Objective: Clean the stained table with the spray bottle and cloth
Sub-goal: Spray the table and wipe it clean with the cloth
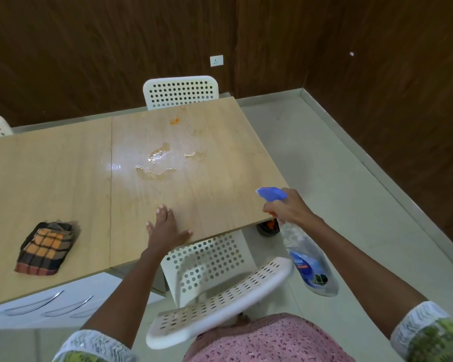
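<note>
In the head view, the spray bottle (305,253) is gripped by the right hand (285,209) around its neck, fingers wrapped at the trigger, with the blue nozzle (271,193) held off the table's right edge and aimed inward. The bottle body hangs tilted below the table edge, above the floor. The left hand (165,227) is laid flat on the table (63,184), fingers spread, near the front edge; nothing is held in it. A wet, glossy patch (158,162) is seen mid-table, and an orange stain (175,121) lies beyond it, near the far edge and apparently dry. The checked cloth (46,248) lies folded on the left part of the table, well apart from both hands.

The spraying step seems nearly finished. For a good result, the nozzle should be carried further in and pointed at the orange stain, so that it is wetted too. The cloth is best fetched by the free left hand, and wiping is best started from the patch's outer rim inward, so liquid is not pushed off the edge.
</note>
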